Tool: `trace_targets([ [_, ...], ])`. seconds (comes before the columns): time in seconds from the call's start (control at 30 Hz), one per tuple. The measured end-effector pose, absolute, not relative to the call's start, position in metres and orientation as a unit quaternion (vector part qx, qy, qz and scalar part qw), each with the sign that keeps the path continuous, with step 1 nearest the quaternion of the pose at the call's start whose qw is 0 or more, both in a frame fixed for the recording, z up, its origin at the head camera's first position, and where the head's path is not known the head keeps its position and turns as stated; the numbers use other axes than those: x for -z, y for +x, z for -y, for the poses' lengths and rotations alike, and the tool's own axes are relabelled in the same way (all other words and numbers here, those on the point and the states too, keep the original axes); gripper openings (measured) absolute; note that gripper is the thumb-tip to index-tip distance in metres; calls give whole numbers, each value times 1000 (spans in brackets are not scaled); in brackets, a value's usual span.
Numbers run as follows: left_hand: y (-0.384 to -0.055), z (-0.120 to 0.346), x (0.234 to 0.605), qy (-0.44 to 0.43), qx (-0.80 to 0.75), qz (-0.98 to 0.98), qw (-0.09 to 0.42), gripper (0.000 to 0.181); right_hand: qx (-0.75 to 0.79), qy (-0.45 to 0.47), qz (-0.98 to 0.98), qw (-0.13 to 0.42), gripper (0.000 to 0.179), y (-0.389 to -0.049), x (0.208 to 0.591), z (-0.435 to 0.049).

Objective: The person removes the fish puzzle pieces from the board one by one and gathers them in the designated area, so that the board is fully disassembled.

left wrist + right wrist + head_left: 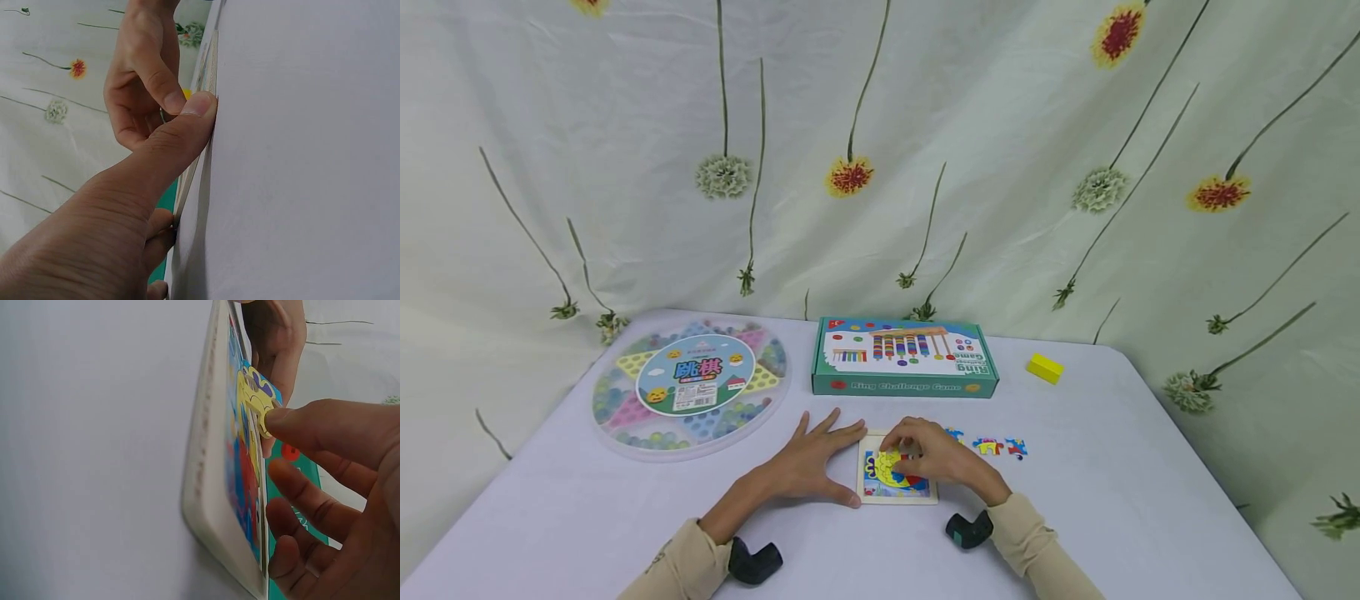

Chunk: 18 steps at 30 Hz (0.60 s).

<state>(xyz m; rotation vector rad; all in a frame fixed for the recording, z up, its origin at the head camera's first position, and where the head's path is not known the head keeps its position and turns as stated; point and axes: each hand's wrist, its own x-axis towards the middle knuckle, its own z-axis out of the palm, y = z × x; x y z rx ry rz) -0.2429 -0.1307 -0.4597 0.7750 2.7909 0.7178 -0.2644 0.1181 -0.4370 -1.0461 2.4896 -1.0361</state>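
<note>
A small jigsaw puzzle in a pale wooden frame (pixel 898 501) lies on the table, part of its yellow, red and blue picture in place. My left hand (pixel 805 462) has its fingers spread along the left side of the frame; the thumb touches the lower left corner. Over the board, my right hand (pixel 936 454) pinches a puzzle piece (pixel 264 389), yellow and blue, between thumb and index finger. That piece is tilted up from the board in the right wrist view. Several loose pieces (pixel 988 447) lie right of the frame, one partly hidden by the right hand.
Behind the puzzle lies a green Ring Challenge Game box (pixel 898 387). To the left is a round Chinese checkers set (pixel 696 387) with marbles under a clear cover. A yellow block (pixel 1045 368) sits at the back right. A floral cloth (pixel 970 167) hangs behind the table.
</note>
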Motion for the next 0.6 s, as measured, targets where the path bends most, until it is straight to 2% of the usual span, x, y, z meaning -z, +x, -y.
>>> trace_targets([
  [0.2, -243, 131, 460, 261, -243, -931, 74, 101, 377, -357, -843, 141, 22, -263, 437, -117],
  [0.6, -242, 132, 459, 266, -246, -929, 70, 101, 386, -358, -839, 140, 22, -264, 440, -114],
])
